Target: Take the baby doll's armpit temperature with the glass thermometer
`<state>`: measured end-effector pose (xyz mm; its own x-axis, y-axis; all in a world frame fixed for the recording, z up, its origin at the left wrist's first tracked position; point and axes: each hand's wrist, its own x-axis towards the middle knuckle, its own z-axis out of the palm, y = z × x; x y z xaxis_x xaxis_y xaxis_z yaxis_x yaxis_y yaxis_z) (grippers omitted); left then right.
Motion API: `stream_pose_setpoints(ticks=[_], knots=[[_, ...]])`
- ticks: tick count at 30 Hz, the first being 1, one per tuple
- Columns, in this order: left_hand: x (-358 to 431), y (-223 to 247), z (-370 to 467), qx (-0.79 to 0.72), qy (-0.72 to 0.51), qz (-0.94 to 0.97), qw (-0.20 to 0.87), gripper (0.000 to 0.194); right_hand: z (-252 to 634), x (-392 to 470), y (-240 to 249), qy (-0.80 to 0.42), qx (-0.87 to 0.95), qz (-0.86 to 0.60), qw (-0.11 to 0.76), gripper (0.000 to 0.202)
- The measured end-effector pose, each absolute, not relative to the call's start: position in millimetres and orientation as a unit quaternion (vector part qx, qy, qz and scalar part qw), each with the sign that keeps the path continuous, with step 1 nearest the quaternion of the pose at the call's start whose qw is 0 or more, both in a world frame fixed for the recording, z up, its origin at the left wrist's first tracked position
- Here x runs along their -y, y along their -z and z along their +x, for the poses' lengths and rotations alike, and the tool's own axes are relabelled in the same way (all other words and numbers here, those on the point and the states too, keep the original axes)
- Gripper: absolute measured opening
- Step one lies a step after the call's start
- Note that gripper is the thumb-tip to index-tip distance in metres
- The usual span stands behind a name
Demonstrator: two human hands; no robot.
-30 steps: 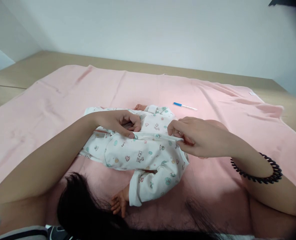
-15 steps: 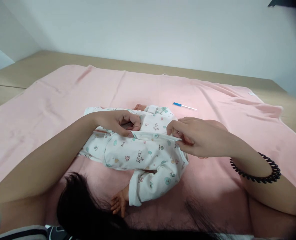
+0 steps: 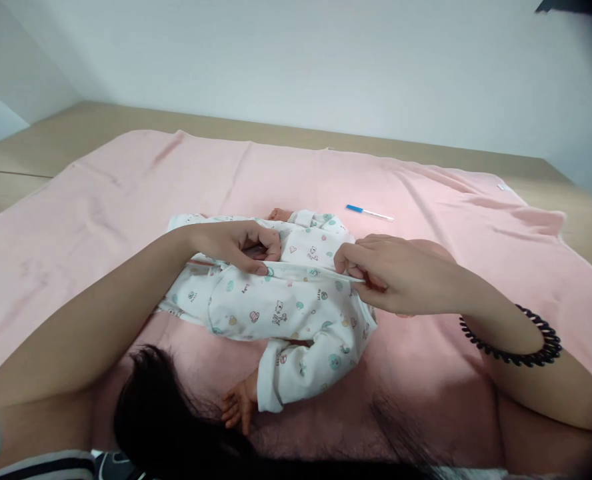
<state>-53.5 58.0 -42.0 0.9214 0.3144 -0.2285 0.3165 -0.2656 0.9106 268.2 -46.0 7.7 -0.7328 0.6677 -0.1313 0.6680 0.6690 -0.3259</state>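
We take this for an indoor baby-care spot, though whether in a home or a training room we cannot tell. We see a pink blanket spread over a pale wood worktop, what looks like a clothed baby doll, and a blue-ended stick resembling a thermometer. A plain white wall stands at the far side.

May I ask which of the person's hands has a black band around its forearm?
The right hand: the coiled band circles its forearm; the left hand, also on the printed garment, has none.
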Motion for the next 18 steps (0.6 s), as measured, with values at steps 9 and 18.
stream_pose_setpoints(ticks=[9, 18], knots=[[-58.0, 42.0, -52.6, -0.191, 0.004, 0.791, 0.581, 0.019, 269.6, 46.2, -5.7, 0.181, -0.911, 0.372, 0.0, 0.031], [-55.2, 41.1, -51.3, -0.2, -0.002, 0.775, 0.599, 0.024, 269.0, 45.1, -5.9, 0.179, -0.912, 0.368, -0.011, 0.029]])
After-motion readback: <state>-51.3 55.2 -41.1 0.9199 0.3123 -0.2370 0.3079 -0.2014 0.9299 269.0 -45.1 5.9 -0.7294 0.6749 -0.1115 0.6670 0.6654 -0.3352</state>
